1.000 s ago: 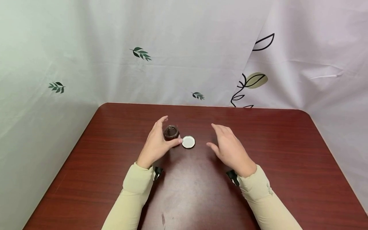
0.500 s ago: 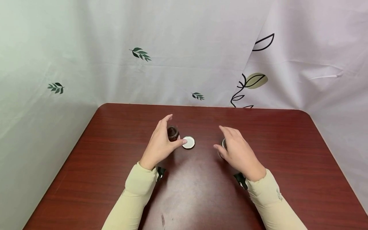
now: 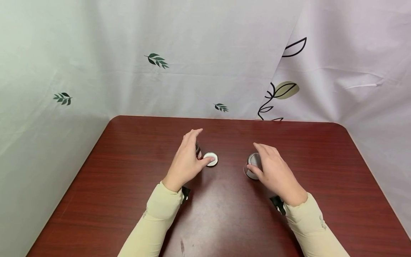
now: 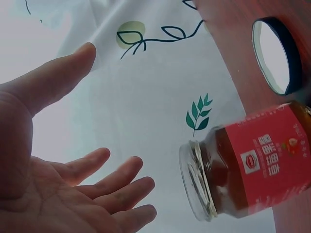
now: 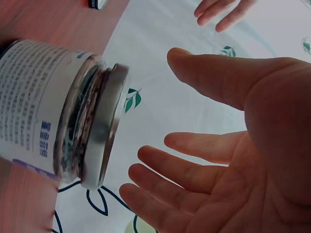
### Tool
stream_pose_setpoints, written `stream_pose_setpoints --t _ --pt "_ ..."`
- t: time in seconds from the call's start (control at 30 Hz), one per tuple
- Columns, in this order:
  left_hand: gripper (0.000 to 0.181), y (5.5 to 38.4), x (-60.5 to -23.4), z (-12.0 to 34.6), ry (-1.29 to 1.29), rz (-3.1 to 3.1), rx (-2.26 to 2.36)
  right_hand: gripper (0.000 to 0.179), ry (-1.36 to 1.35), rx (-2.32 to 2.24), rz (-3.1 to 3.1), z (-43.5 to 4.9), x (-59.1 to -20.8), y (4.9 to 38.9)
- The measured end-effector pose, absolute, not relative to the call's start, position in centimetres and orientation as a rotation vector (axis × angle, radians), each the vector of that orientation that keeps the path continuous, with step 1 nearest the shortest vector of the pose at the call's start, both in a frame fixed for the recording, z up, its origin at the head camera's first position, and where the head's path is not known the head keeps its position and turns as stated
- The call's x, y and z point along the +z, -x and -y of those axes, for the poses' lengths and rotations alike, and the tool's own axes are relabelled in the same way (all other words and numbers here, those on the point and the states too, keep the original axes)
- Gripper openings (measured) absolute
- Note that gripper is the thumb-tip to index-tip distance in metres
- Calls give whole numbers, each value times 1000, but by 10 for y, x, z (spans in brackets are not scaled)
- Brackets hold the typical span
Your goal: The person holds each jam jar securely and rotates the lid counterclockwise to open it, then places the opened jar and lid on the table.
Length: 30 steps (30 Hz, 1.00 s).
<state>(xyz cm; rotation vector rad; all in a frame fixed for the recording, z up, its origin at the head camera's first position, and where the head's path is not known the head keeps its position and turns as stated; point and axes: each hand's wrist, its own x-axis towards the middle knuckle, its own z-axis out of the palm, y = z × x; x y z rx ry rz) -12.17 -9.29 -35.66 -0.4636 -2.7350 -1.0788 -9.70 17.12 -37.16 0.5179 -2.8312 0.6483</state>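
Note:
My left hand (image 3: 186,159) hovers above a glass jar (image 4: 269,160) with a red label and dark contents, fingers spread and not touching it. The jar's mouth is uncovered in the left wrist view; in the head view the hand hides most of it. Just right of that jar lies a round lid (image 3: 211,155), white inside up with a dark rim, overlapped by my left thumb. Over on the right, my right hand (image 3: 274,173) is held loosely beside a second jar (image 5: 36,107), which has a white printed label and a silver metal lid (image 5: 103,128) on top.
Both jars and the loose lid stand on a reddish-brown wooden table (image 3: 218,200). White cloth (image 3: 199,64) with leaf prints hangs behind the table's far edge and along the sides.
Both hands have drifted to the right, the right one also slightly nearer. The silver-lidded jar has come out from under the right hand, while the open jar is now mostly covered by the left.

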Motion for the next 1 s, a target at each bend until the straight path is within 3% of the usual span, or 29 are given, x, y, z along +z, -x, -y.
stream_pose_setpoints --t 1.0 --pt "89 118 -365 46 626 2790 -1079 67 -519 626 2817 -188 -373 94"
